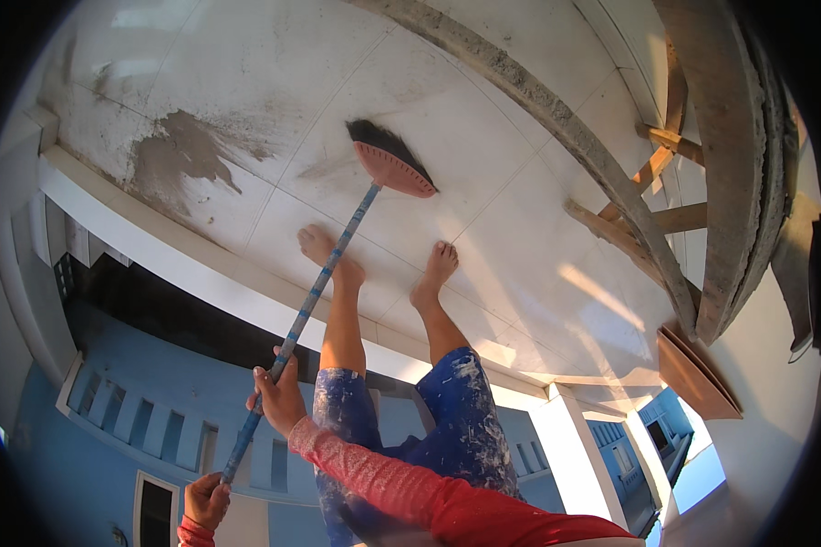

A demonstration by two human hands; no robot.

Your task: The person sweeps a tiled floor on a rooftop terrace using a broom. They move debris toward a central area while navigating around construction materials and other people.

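Note:
A broom (390, 169) with a pinkish-red head, black bristles and a blue banded handle slants across the view. Its bristles rest on the pale tiled floor (365, 87), just beyond my bare feet. My right hand (281, 397) is wrapped round the handle about two-thirds of the way down it, its red-sleeved forearm crossing in front of my paint-spattered blue shorts. At the handle's lower end, my left hand (207, 501) is closed round the tip. A greyish-brown patch of dirt (182, 157) spreads over the tiles to the left of the broom head.
Long wooden planks (538, 100) arch over the floor on the right, beside a wooden sawhorse-like frame (661, 169). A stack of brown panels (693, 372) leans at the right wall. A low white ledge (169, 251) edges the floor behind my feet, with a blue building beyond.

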